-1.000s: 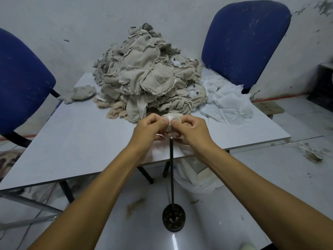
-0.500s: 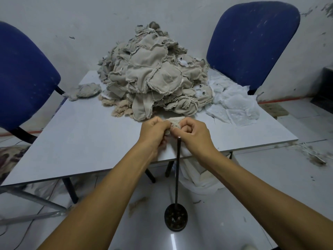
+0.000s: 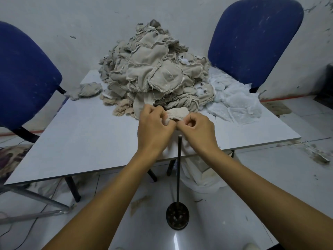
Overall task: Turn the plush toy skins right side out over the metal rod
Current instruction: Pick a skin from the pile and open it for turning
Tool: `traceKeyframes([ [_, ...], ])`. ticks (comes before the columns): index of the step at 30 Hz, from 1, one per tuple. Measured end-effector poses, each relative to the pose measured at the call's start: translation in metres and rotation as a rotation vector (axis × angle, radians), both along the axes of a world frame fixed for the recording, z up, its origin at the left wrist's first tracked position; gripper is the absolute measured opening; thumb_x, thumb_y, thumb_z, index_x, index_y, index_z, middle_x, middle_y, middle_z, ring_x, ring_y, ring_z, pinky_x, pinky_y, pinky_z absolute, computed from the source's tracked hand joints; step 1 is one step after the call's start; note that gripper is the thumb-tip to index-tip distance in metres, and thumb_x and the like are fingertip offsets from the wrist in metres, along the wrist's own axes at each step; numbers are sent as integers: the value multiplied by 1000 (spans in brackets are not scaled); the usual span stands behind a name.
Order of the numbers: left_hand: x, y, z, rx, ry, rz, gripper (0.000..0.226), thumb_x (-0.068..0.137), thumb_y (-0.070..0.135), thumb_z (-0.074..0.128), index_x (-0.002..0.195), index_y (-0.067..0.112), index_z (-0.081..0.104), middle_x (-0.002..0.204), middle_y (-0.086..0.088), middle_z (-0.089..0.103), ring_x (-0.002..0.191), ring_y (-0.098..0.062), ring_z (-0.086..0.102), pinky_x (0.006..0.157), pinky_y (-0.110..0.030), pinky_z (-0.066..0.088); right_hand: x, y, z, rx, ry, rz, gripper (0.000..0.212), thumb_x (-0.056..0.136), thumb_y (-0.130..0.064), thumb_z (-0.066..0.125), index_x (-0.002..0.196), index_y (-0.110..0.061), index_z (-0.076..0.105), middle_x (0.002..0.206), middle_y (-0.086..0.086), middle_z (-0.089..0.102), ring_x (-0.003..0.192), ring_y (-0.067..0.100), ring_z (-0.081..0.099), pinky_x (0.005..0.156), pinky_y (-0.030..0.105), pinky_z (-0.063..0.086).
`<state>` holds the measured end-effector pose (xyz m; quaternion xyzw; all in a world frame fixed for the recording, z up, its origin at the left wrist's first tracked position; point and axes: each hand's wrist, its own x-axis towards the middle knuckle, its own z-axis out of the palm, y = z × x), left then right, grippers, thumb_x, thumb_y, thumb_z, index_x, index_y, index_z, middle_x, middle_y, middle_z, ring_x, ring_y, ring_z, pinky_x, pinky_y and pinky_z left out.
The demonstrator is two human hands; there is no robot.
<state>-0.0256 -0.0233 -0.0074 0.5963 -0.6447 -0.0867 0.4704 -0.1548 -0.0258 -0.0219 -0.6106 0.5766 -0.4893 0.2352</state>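
Standing nearest the viewer, the metal rod rises upright from a round dark base set on a pale surface, and its top end is bare. Just above and beyond the rod tip, the left hand and the right hand sit close together, nearly touching, each with fingers curled and pinching one small plush toy skin; the skin is bunched between the two hands and is clear of the rod tip. Beyond the rod, the grey worktop carries a tall heap of beige skins, their frayed seams facing outward. Beyond and right of the rod, touching the heap, lies a spread of white fabric pieces. Beyond and left of the rod, a single beige piece lies apart from the heap. Farthest from the rod, one blue chair stands right of the heap and another blue chair left.
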Motion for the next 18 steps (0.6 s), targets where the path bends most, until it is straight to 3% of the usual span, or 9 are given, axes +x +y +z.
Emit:
traceKeyframes([
  [3,5,-2,1,-41,29,-76,31,73,2,62,62,20,40,84,0,49,72,-10,46,63,-18,35,0,2,3,-90,141,73,24,79,-22,72,61,-16,57,79,-7,48,78,8,48,67,17,34],
  [6,17,-8,5,104,35,-349,20,82,17,66,77,22,47,101,-3,60,95,-13,59,79,-33,51,-8,-3,6,-80,123,77,24,83,-22,72,64,-10,62,95,-2,55,97,14,50,81,19,41],
  [8,24,-9,7,272,126,-584,26,83,30,71,101,30,52,117,6,60,108,-4,59,87,-29,54,-17,-6,10,53,-81,145,25,90,-22,68,69,-9,67,95,8,67,92,25,64,83,31,54],
  [10,28,-10,5,362,234,-712,56,78,20,80,122,35,48,119,15,60,110,-7,62,90,-30,55,-20,-7,14,205,-382,232,28,97,-19,60,71,-10,66,83,11,70,84,32,70,67,43,61],
  [12,28,-12,2,391,356,-697,65,74,12,84,127,30,51,117,8,66,110,-15,66,89,-37,57,-19,-8,17,264,-510,271,29,100,-23,56,75,-11,63,79,8,70,77,27,71,56,38,59],
  [14,26,-13,3,373,417,-608,59,70,16,85,121,24,58,111,-2,71,105,-21,69,88,-41,58,-19,-9,16,255,-496,285,29,100,-40,53,87,-15,60,89,5,71,81,24,72,56,37,59],
  [16,26,-15,2,341,414,-532,50,71,11,86,112,23,61,107,-5,73,101,-22,70,89,-43,58,-22,-9,15,161,-410,284,25,96,-50,51,100,-25,56,102,0,65,92,23,70,62,39,61],
  [18,28,-19,1,312,394,-473,45,71,7,86,105,25,61,99,2,73,96,-15,70,83,-36,58,-27,-8,16,9,-249,310,26,89,-47,61,108,-29,58,109,-2,61,99,16,65,73,37,61],
])
